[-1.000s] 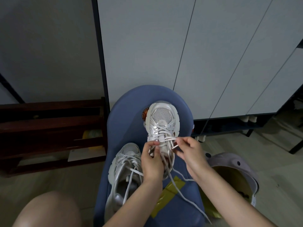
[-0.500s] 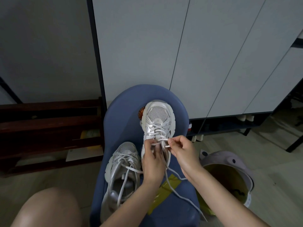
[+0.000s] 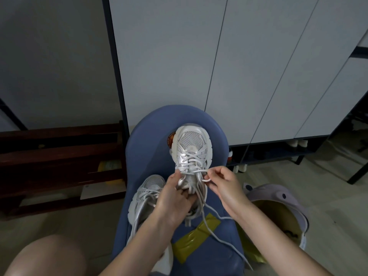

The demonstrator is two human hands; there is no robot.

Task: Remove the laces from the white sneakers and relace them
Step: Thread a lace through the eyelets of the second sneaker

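A white sneaker (image 3: pixel 191 144) stands toe-away on the blue chair seat (image 3: pixel 151 136), its white lace (image 3: pixel 214 226) crossed through the lower eyelets with loose ends trailing toward me. My left hand (image 3: pixel 175 200) grips the sneaker's tongue and left upper. My right hand (image 3: pixel 225 186) pinches a loop of the lace at the sneaker's right eyelet side. A second white sneaker (image 3: pixel 145 198) lies beside it to the left, its laces loose, partly hidden under my left forearm.
A strip of yellow tape (image 3: pixel 196 235) sits on the seat near me. A lilac bin (image 3: pixel 278 198) with a yellow liner stands at the right. Dark wooden racks (image 3: pixel 59 156) are at the left, grey cabinet doors (image 3: pixel 179 56) behind, my bare knee (image 3: pixel 45 257) at bottom left.
My right hand has drawn the lace loop a little out to the right of the eyelets. My left hand has slid lower on the tongue. The view shifted slightly.
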